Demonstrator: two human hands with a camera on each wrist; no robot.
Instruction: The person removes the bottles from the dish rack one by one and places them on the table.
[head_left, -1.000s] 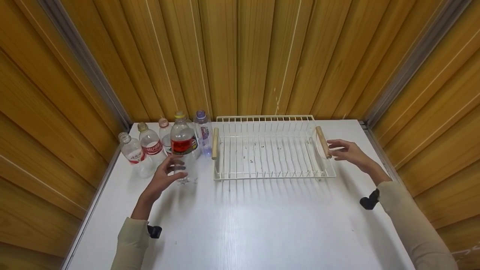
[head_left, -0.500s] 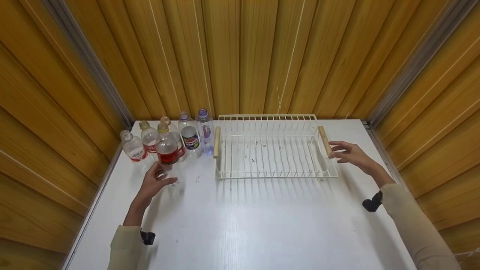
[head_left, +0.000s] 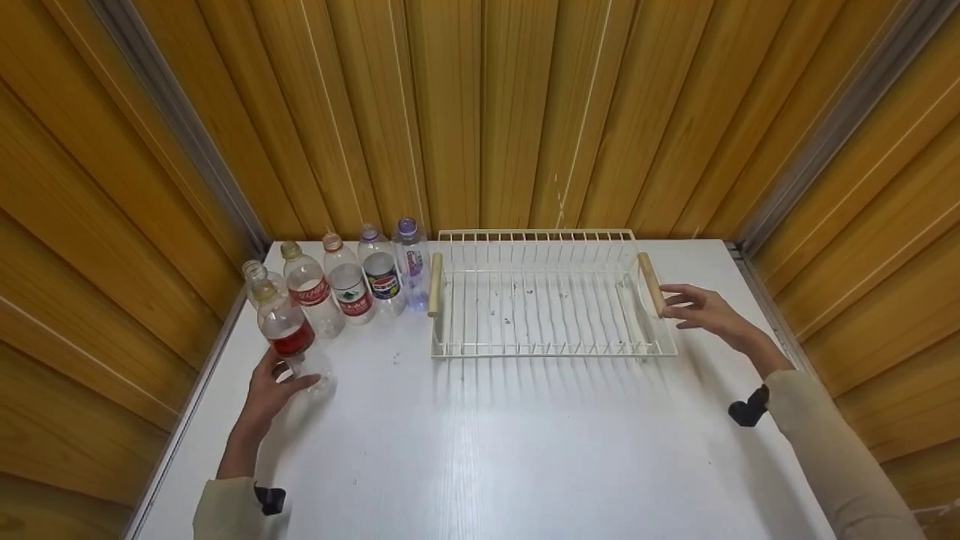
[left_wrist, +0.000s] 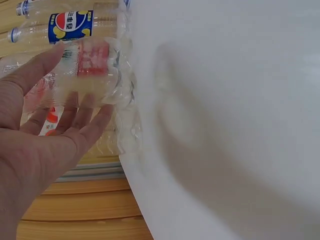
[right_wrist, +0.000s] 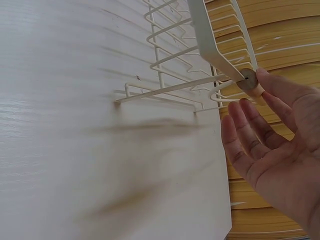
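In the head view my left hand (head_left: pixel 271 388) holds a clear plastic bottle (head_left: pixel 289 330) with a red label and yellowish neck, thumb and fingers around its lower part. The left wrist view shows the same bottle (left_wrist: pixel 92 57) between thumb and fingers; I cannot tell whether its base touches the table. On the right, my right hand (head_left: pixel 709 311) is at the wooden handle (head_left: pixel 651 285) of a white wire dish rack (head_left: pixel 555 349). Thumb and a finger pinch the handle's end (right_wrist: pixel 248 80) in the right wrist view, other fingers loosely bent.
Several upright plastic bottles line the back left: a clear one (head_left: pixel 255 271) behind the held bottle, a red-labelled one (head_left: pixel 311 292), a white-and-red one (head_left: pixel 349 289), a blue-labelled one (head_left: pixel 384 277) and a purple-tinted one (head_left: pixel 411 262). Wood-look panels (head_left: pixel 517 112) enclose the white table (head_left: pixel 525 450).
My left hand has carried the red-labelled bottle leftward and nearer to me, uncovering the white-and-red and blue-labelled bottles. The right hand stays at the rack's handle.
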